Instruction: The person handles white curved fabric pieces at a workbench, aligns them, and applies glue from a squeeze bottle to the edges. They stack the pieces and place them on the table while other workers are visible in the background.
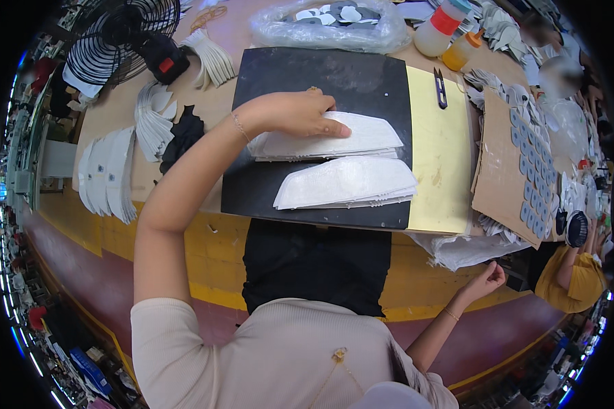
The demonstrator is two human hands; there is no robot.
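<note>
**Two stacks of white pieces on a black mat**

Two stacks of white curved fabric pieces lie on the black square mat [300,75] on the workbench. At far left stands a black wire fan [119,31]. The left hand [297,112] rests flat on the upper white stack [334,140], fingers spread and pressing down, not gripping. The lower white stack [348,183] lies just beside it, untouched. A small black thread clipper [441,88] lies on the yellow sheet [440,163]. The right hand [486,279] hangs below the bench edge, loosely curled, touching a white plastic bag [460,249].
</note>
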